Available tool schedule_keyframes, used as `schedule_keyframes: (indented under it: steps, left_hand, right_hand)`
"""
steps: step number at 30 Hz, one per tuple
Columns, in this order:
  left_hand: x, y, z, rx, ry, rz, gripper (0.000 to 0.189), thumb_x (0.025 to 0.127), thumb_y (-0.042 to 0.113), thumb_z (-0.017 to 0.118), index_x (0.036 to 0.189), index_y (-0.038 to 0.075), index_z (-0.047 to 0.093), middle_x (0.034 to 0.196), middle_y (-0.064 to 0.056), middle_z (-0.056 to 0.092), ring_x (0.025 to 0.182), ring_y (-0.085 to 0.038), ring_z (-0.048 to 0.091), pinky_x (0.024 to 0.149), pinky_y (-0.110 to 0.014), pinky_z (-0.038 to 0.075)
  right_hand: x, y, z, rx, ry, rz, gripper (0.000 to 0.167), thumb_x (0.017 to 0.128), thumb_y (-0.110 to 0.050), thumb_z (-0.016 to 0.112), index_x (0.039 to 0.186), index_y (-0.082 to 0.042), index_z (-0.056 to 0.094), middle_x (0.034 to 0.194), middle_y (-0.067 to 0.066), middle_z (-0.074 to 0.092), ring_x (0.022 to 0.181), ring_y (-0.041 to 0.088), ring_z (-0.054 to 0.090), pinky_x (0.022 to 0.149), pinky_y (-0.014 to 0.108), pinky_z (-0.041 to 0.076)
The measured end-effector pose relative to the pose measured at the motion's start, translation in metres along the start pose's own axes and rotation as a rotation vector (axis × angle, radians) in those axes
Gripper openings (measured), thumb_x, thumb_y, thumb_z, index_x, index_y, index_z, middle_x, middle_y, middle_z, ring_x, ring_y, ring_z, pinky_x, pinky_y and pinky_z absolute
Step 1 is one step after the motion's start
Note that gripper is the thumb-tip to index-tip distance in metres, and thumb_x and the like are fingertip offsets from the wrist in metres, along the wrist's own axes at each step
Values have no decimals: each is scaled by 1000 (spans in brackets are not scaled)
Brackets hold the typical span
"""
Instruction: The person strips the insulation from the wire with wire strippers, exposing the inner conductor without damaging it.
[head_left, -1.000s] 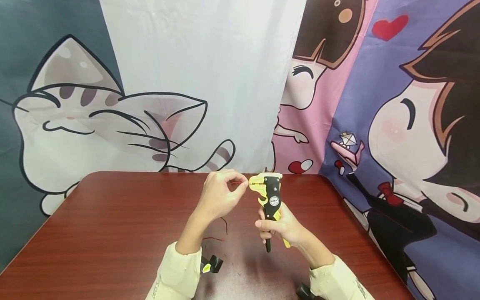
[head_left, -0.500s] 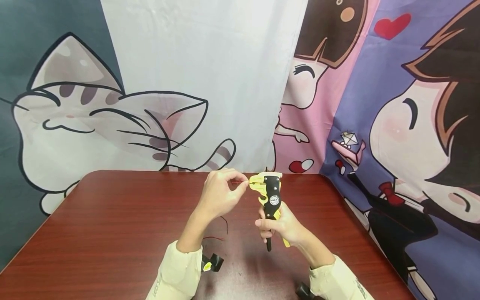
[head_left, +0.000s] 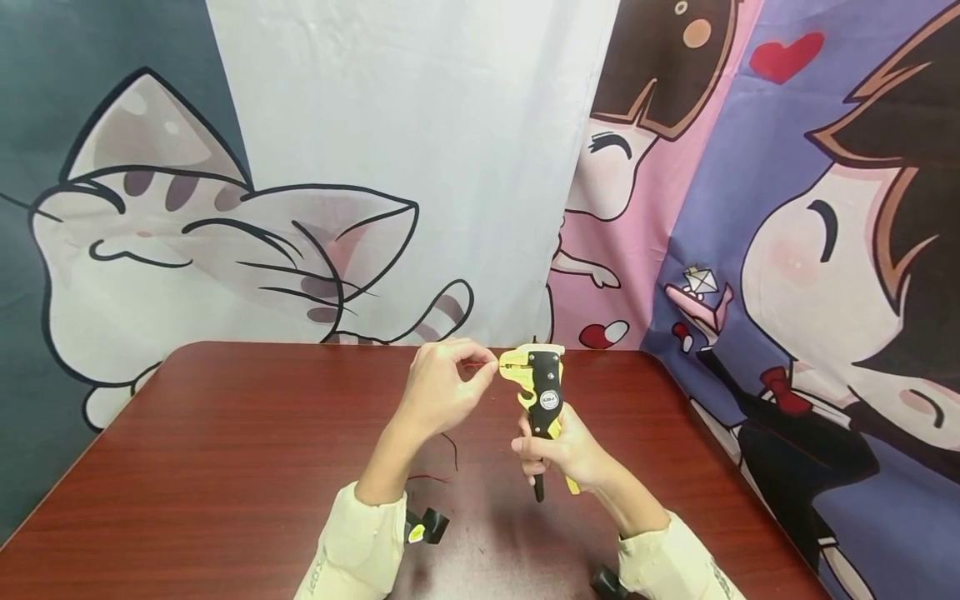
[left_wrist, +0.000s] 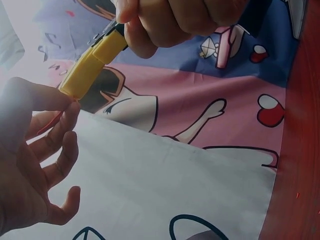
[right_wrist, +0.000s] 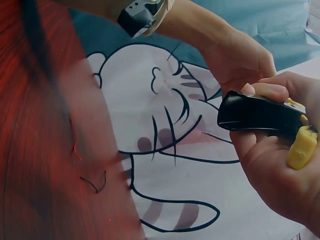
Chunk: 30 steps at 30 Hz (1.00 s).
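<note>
My right hand [head_left: 558, 450] grips the handles of a yellow and black wire stripper [head_left: 546, 387], held upright above the table with its jaws toward the left. Between thumb and forefinger, my left hand [head_left: 444, 385] pinches a thin red wire [left_wrist: 50, 123] right at the stripper's yellow nose. In the left wrist view the wire trails back across the palm, and the other fingers spread loosely. The right wrist view shows the black handle [right_wrist: 260, 114] inside my right hand's curled fingers. The wire's tip is hidden at the jaws.
On the brown table [head_left: 262, 450] lie a loose red wire [right_wrist: 75, 135] and a short black wire [right_wrist: 95, 184]. Small red bits are scattered near them. A black wrist camera [right_wrist: 139, 17] sits on my left wrist. A cartoon-printed cloth [head_left: 405, 125] hangs behind the table.
</note>
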<state>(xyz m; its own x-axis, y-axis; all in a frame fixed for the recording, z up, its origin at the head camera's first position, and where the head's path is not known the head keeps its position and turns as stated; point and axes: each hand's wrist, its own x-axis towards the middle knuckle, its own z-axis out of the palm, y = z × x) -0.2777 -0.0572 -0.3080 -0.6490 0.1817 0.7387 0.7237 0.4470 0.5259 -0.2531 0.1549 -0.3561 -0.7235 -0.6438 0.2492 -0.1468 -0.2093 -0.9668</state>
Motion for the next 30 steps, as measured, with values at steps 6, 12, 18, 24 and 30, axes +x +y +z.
schedule_keyframes:
  steps: [6, 12, 18, 24, 30]
  left_hand:
    - [0, -1, 1, 11, 2, -6, 8, 84, 11, 70, 79, 14, 74, 72, 9, 65, 62, -5, 53, 61, -27, 43]
    - [0, -2, 3, 15, 1, -2, 7, 84, 11, 70, 78, 15, 74, 72, 9, 65, 62, -5, 53, 61, -27, 42]
    - [-1, 0, 4, 18, 3, -10, 8, 84, 11, 70, 78, 16, 73, 72, 10, 63, 62, -7, 53, 63, -29, 42]
    - [-1, -2, 7, 49, 6, -15, 6, 84, 15, 71, 79, 18, 73, 73, 11, 64, 67, -6, 55, 65, -31, 43]
    - [-1, -7, 2, 25, 5, -59, 5, 85, 13, 73, 81, 16, 74, 76, 9, 69, 69, -9, 58, 65, -31, 45]
  right_hand:
    - [1, -2, 1, -23, 13, 3, 16, 87, 11, 54, 80, 9, 39, 59, 1, 42, 46, 19, 37, 48, 26, 48]
    - [0, -1, 0, -33, 29, 12, 15, 87, 11, 53, 80, 7, 41, 60, -2, 44, 47, 14, 40, 49, 25, 48]
    - [-2, -2, 0, -27, 19, -9, 16, 87, 11, 54, 80, 9, 40, 58, 2, 42, 46, 16, 38, 48, 26, 48]
    - [-3, -4, -3, -17, 72, 18, 21, 88, 8, 55, 78, 6, 37, 55, -4, 39, 43, 11, 34, 43, 24, 43]
    - [-2, -2, -7, 25, 71, 13, 12, 88, 7, 57, 84, -1, 49, 63, -1, 50, 50, 12, 45, 51, 33, 54]
